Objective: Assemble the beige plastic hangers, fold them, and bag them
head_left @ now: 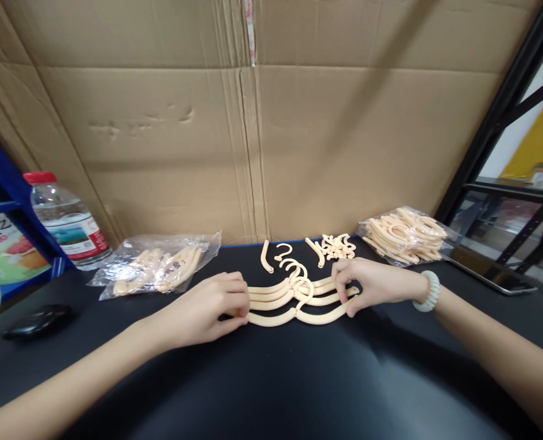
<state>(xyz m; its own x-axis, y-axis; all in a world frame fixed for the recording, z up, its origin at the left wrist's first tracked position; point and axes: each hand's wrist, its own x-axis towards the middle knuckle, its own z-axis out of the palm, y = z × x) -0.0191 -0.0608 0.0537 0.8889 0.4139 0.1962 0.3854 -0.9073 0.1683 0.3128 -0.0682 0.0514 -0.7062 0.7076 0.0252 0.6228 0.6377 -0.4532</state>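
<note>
Both hands — left hand and right hand — pinch opposite ends of the nearest cream hanger.

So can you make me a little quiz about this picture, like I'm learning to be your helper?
1. True or false: the left hand and the right hand are both touching the front hanger.
2. What colour is the cap on the bottle? A) green B) blue C) red
3. Fill in the blank: the pale bracelet is on the person's ____ wrist.

Key: 1. True. 2. C. 3. Right.
</note>
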